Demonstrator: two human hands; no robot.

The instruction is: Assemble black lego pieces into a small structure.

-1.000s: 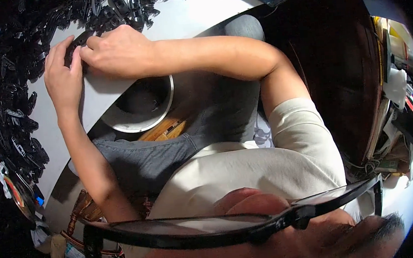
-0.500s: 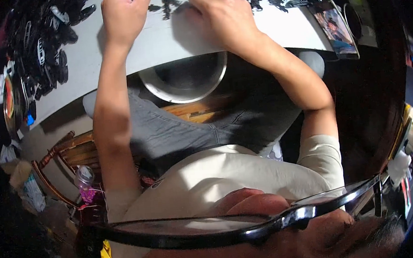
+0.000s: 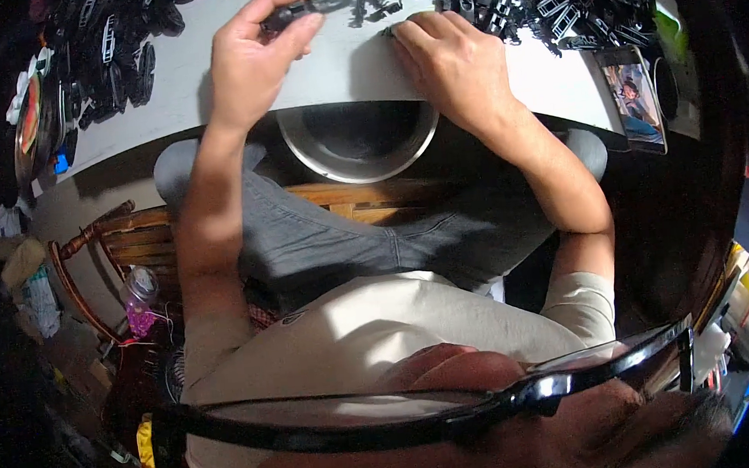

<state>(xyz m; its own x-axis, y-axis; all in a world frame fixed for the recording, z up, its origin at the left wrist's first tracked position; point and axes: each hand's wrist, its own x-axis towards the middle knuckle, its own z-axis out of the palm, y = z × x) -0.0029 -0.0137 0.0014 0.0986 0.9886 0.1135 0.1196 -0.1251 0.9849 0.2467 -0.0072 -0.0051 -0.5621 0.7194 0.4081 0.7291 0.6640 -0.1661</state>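
My left hand (image 3: pixel 247 68) is raised over the white table (image 3: pixel 326 70), closed around a glossy black elongated plastic part (image 3: pixel 321 5) gripped between thumb and fingers. Just right of that part, a few small black plastic pieces (image 3: pixel 372 7) lie loose on the tabletop. My right hand (image 3: pixel 458 60) is beside them, back of the hand up, its fingers bent and pressed together close to the surface. A tiny dark bit shows at those fingertips, too small to name.
Heaps of black parts lie at the left (image 3: pixel 114 56) and right (image 3: pixel 559 8) of the table. A propped screen (image 3: pixel 632 99) stands at the right edge. Below the table's front edge sits a round metal-rimmed basin (image 3: pixel 361 178). A wooden chair arm (image 3: pixel 85 239) is at left.
The view has shifted, so more of the tabletop shows. The black part in my left hand, mostly cut off before, is now visible. My right hand's fingers have drawn closer together.
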